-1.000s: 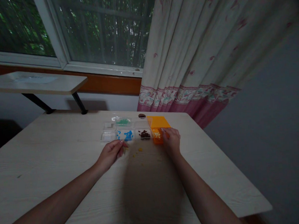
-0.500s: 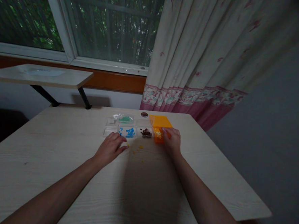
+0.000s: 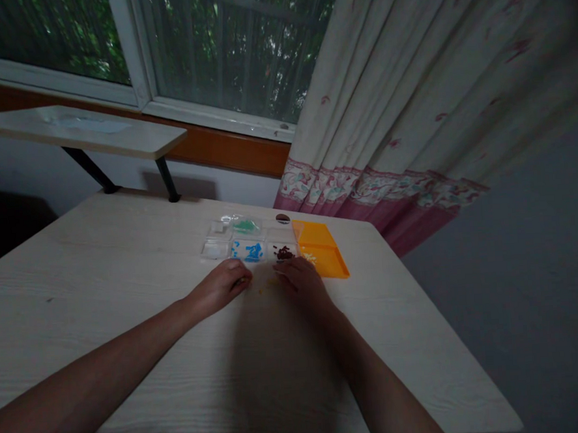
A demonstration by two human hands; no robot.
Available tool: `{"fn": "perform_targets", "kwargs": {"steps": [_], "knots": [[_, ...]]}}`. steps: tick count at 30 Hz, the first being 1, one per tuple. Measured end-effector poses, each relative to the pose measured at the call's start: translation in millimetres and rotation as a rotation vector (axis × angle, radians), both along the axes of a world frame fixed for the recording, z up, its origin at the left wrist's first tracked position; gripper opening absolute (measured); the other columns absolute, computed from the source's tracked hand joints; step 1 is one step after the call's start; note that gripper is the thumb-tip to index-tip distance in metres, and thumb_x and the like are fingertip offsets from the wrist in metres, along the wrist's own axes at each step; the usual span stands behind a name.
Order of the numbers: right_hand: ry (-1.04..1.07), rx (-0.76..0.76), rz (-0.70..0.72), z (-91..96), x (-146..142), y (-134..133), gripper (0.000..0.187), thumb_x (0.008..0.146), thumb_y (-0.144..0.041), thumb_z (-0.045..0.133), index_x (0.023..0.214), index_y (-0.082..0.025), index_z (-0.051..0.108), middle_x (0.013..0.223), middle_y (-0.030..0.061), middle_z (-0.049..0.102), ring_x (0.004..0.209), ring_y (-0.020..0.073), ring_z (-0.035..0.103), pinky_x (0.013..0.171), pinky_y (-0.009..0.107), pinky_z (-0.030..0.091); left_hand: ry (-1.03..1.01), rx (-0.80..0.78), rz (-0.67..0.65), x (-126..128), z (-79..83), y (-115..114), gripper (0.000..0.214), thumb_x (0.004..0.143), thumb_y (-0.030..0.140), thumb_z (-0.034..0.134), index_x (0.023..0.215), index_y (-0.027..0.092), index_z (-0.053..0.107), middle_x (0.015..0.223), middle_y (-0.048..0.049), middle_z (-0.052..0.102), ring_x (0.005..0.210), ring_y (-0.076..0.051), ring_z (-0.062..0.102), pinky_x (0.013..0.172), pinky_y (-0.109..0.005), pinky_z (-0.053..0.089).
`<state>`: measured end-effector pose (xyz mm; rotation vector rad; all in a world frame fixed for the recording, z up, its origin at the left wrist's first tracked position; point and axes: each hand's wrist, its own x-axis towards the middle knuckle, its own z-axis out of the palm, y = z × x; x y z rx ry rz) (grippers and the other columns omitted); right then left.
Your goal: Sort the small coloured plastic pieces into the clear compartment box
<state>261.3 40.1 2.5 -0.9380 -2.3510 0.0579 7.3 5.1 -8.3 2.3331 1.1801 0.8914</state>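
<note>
My left hand (image 3: 224,283) is closed in front of the blue pieces, thumb and fingers together on what looks like a small yellow piece (image 3: 243,280). My right hand (image 3: 300,282) reaches in over the table by the near edge of the brown pieces (image 3: 283,252), its fingers drawn together; what they hold, if anything, I cannot make out. Between the hands lie a few loose yellow pieces (image 3: 260,291). Beyond them stands a clear divided tray (image 3: 216,250) with blue pieces (image 3: 252,251) and green pieces (image 3: 245,226). An opened orange case (image 3: 333,261) holds white pieces (image 3: 310,258), partly behind my right hand.
A small dark oval thing (image 3: 282,219) lies behind the tray. On the far left a raised shelf (image 3: 117,137) stands on black legs (image 3: 167,179). The curtain (image 3: 365,172) hangs beyond the table's (image 3: 181,380) back right corner.
My right hand has moved left from the orange case to the front of the brown pieces. The fingers of my left hand have closed. The view has shifted slightly.
</note>
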Motion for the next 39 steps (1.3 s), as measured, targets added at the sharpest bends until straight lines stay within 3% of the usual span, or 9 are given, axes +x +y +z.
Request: {"fn": "perform_targets", "kwargs": {"steps": [4,11,16,22,27,35,39], "knots": [[-0.031,-0.101,-0.019,-8.3,-7,-9,0.038,0.091,-0.018,0.050,0.127,-0.019,0.060,0.116,0.0139,0.063,0.111,0.0230,0.057,0.095,0.043,0.050,-0.015,-0.020,-0.027,3,-0.1,-4,0.022,0.093,0.032,0.053,0.104,0.018,0.066,0.097,-0.0084,0.062,0.093,-0.019,0.056,0.084,-0.031,0.045],[-0.044,-0.162,-0.041,-7.2,-14,-20,0.022,0.090,-0.012,0.051,0.099,-0.017,0.071,0.094,0.0099,0.061,0.094,0.0203,0.058,0.086,0.038,0.052,-0.009,-0.062,-0.098,7,6.1,-12,0.026,0.090,0.032,0.059,0.112,0.020,0.065,0.104,-0.0086,0.061,0.101,-0.021,0.055,0.090,-0.032,0.045],[-0.010,-0.200,0.116,-5.0,-16,-22,0.024,0.088,-0.010,0.052,0.103,-0.018,0.070,0.093,0.0083,0.064,0.089,0.0183,0.060,0.083,0.035,0.053,-0.040,-0.015,-0.087,7,10.0,-15,0.027,0.092,0.028,0.055,0.117,0.019,0.061,0.108,-0.0091,0.057,0.105,-0.021,0.054,0.092,-0.032,0.045],[-0.038,-0.180,0.053,-1.5,-6,-17,0.026,0.087,-0.009,0.054,0.106,-0.015,0.070,0.100,0.0113,0.063,0.098,0.0212,0.058,0.089,0.039,0.052,-0.065,0.149,0.117,1,0.9,-5,0.027,0.093,0.014,0.043,0.112,0.015,0.062,0.105,-0.0109,0.057,0.100,-0.020,0.054,0.090,-0.034,0.046],[-0.078,-0.186,0.071,-1.9,-13,-24,0.024,0.088,-0.013,0.057,0.106,-0.019,0.072,0.100,0.0093,0.063,0.096,0.0202,0.056,0.089,0.038,0.050,0.010,0.139,0.049,0,-4.4,-1,0.025,0.092,0.013,0.045,0.105,0.015,0.065,0.102,-0.0100,0.061,0.100,-0.020,0.054,0.090,-0.035,0.045],[-0.038,-0.246,0.121,1.2,-17,-25,0.022,0.087,-0.012,0.059,0.104,-0.017,0.072,0.099,0.0093,0.063,0.095,0.0189,0.057,0.089,0.035,0.049,0.014,0.074,0.003,1,3.4,-4,0.023,0.095,0.019,0.044,0.108,0.018,0.064,0.101,-0.0081,0.060,0.099,-0.020,0.054,0.091,-0.034,0.044],[-0.037,-0.263,0.136,3.5,-17,-23,0.017,0.085,-0.016,0.065,0.100,-0.017,0.073,0.098,0.0090,0.064,0.094,0.0189,0.058,0.087,0.034,0.049,0.020,0.042,-0.019,1,6.8,-5,0.019,0.094,0.027,0.052,0.107,0.020,0.064,0.101,-0.0071,0.060,0.101,-0.020,0.053,0.092,-0.033,0.044]]}}
